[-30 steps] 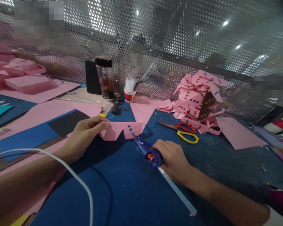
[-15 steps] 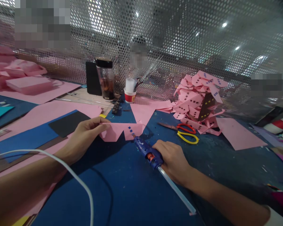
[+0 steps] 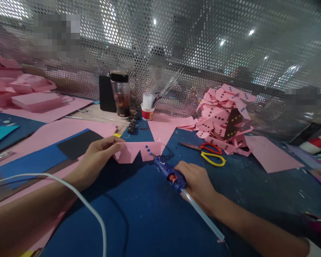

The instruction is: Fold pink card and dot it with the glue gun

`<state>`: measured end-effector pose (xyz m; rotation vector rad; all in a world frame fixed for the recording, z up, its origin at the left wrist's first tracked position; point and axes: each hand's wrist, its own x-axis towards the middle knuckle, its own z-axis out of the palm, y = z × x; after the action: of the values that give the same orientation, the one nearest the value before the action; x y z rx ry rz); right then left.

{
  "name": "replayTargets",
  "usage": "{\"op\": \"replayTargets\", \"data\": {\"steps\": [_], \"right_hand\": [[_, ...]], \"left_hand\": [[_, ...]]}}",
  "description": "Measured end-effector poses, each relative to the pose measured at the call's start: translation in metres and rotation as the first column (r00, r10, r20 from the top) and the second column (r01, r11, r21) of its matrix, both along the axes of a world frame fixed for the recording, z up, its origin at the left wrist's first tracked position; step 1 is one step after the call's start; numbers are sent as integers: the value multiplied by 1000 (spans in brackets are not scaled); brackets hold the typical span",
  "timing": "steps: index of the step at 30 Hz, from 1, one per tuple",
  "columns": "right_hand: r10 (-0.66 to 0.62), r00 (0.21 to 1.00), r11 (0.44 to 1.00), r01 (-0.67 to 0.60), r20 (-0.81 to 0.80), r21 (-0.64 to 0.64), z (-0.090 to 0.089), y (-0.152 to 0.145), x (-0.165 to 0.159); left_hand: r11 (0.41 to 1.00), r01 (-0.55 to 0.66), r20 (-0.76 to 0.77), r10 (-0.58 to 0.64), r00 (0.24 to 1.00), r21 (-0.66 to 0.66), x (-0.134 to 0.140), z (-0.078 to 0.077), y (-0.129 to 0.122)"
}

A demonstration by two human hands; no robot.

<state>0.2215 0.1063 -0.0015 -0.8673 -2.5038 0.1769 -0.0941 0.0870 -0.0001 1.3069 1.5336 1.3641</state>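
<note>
Between the thumb and fingers of my left hand [image 3: 101, 153] is the left end of a notched pink paper piece [image 3: 130, 150], held above the blue table. Small dark blue squares [image 3: 149, 150] show in a slanting row on its right part. My right hand [image 3: 196, 180] is closed around a blue hot glue gun [image 3: 169, 173], a long clear glue stick [image 3: 203, 216] poking out of its back. The gun's nozzle is at the paper by the lowest square; whether it touches cannot be made out.
Scissors [image 3: 212, 154] with red and yellow handles lie right of the paper, before a heap of dotted pink pieces [image 3: 216, 117]. A paper cup [image 3: 147, 112] and a lidded jar [image 3: 121, 96] stand by the perforated metal wall. A white cable [image 3: 88, 203] crosses over my left forearm.
The glue gun's nozzle has shifted slightly down and right along the row of squares, and a further blue square shows there. My left hand still holds the paper; the view has tilted slightly.
</note>
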Motion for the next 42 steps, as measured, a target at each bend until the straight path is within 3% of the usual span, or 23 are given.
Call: {"op": "replayTargets", "data": {"steps": [42], "right_hand": [[-8, 1000, 1000, 8, 2, 5, 1, 1, -1]], "left_hand": [[1000, 24, -12, -24, 1000, -14, 2, 5, -1]]}}
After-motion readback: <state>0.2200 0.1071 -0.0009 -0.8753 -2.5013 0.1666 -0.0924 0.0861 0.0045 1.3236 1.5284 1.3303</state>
